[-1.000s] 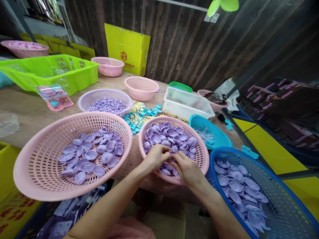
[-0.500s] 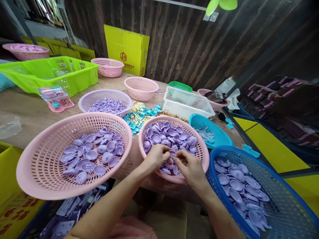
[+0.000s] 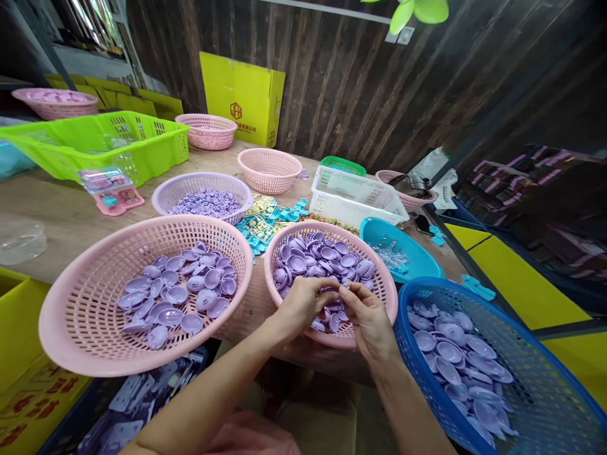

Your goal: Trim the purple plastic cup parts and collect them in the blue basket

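Both of your hands are over the near rim of the middle pink basket [image 3: 385, 287], fingertips meeting above the heap of purple pieces [image 3: 322, 259]. Your left hand [image 3: 303, 306] is curled, thumb and fingers pressed together around a small purple piece [image 3: 337, 292] that you can barely make out between them; your right hand [image 3: 370, 319] pinches in from the other side, fingers closed on that same spot. Whether it is one piece or two fitted halves, you cannot tell from here. Holding it low over the basket looks sensible: anything that slips lands back in the pile. To your left sits the big pink basket [image 3: 85, 328] with a thinner layer of purple shells, right at your elbow. To your right, the blue basket [image 3: 545, 379] holds flatter purple discs, also within an easy reach. Farther back on the wooden table [image 3: 61, 215] stand a lilac basket [image 3: 164, 196], a white crate [image 3: 355, 202] and a green crate [image 3: 95, 142], well apart from your hands.
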Tool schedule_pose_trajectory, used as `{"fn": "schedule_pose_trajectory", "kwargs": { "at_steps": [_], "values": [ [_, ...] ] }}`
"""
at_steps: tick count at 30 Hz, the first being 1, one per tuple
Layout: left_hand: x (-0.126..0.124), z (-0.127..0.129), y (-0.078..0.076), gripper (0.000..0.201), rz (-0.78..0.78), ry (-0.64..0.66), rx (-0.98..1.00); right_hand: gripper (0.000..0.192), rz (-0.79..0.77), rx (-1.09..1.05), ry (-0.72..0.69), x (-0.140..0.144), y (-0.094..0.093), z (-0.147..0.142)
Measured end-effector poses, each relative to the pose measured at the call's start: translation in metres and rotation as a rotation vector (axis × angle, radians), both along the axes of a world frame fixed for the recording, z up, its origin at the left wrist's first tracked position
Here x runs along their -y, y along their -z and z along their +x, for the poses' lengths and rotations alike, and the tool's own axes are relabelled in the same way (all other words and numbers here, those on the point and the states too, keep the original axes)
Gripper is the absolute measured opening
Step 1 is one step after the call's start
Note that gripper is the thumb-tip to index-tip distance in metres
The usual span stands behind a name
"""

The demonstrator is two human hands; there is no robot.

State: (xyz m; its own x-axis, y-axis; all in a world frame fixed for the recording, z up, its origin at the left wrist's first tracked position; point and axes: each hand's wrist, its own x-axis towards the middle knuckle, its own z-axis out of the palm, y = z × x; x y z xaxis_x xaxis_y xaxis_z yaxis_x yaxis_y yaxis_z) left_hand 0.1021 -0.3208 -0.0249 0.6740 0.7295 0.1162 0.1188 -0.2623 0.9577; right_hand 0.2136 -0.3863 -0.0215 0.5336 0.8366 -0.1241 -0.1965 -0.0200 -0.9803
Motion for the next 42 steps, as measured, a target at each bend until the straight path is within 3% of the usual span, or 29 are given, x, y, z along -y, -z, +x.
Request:
{"fn": "schedule_pose_trajectory", "kwargs": {
  "at_steps": [5, 9, 19, 23, 27, 34, 42],
  "values": [
    [-0.002, 0.002, 0.0, 0.02, 0.295, 0.009, -0.1, 0.033, 0.029, -0.029, 0.02, 0.002, 0.004, -0.003],
    [-0.002, 0.004, 0.001, 0.02, 0.411, 0.011, -0.145, 0.029, 0.056, 0.14, 0.022, 0.004, 0.008, -0.002],
    [-0.003, 0.003, -0.001, 0.019, 0.404, 0.007, -0.209, 0.019, -0.067, 0.909, -0.051, 0.013, -0.008, 0.004],
    [-0.002, 0.001, -0.003, 0.019, 0.268, -0.054, -0.167, 0.019, -0.047, 1.161, -0.075, 0.016, -0.009, 0.004],
    [-0.003, -0.001, -0.006, 0.022, 0.114, -0.097, -0.113, 0.018, -0.019, 1.199, -0.029, 0.018, -0.007, 0.003],
    [-0.004, -0.001, -0.002, 0.02, 0.03, -0.093, 0.068, 0.018, 0.005, 1.162, 0.004, 0.022, -0.008, -0.002],
    [0.006, 0.0, -0.009, 0.025, 0.216, -0.161, -0.134, 0.02, 0.054, 1.128, 0.091, 0.025, -0.016, -0.013]
  ]
}}
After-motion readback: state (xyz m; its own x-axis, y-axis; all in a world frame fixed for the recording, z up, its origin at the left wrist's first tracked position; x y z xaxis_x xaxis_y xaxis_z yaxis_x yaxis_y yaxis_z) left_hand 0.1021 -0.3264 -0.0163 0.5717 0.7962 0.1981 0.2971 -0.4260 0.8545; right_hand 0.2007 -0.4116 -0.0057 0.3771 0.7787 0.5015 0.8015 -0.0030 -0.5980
